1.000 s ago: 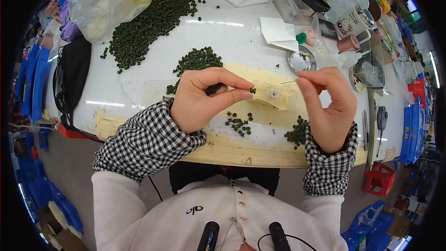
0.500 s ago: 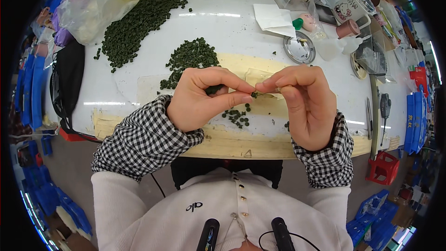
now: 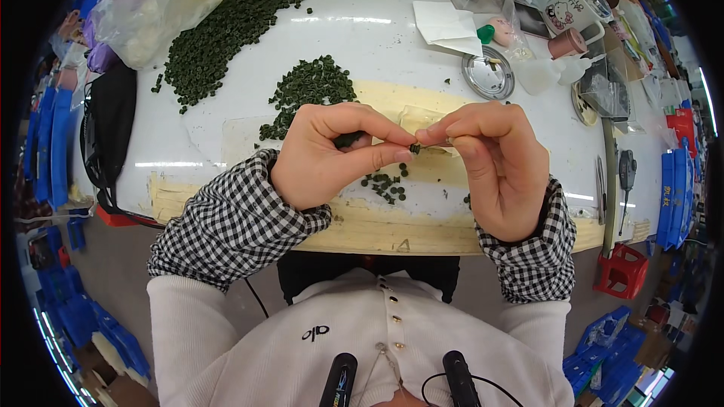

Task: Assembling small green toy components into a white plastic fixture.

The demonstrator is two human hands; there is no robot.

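Note:
My left hand [image 3: 324, 151] is closed in a pinch. Between its thumb and forefinger sits a small dark green part [image 3: 414, 148]. My right hand [image 3: 499, 162] pinches a thin, pale, slender tool [image 3: 439, 144], whose tip meets the green part; its exact kind is too small to tell. Beyond my left hand lies a pile of similar dark green parts [image 3: 313, 90]. Several loose green discs [image 3: 386, 187] are scattered below my fingertips. Behind my right hand a cream-coloured block or pad [image 3: 416, 117] is partly hidden.
A larger heap of green parts [image 3: 219, 38] spreads at the far left, beside plastic bags [image 3: 143, 19]. To the right stand a round metal lid [image 3: 488, 74], white tissues [image 3: 445, 26], a mug [image 3: 571, 13] and a screwdriver-like tool [image 3: 626, 173]. A wooden strip [image 3: 362, 234] runs along the front edge.
Both hands stay in nearly the same place, fingertips together. The green part has turned slightly and shows a little lower between the fingertips.

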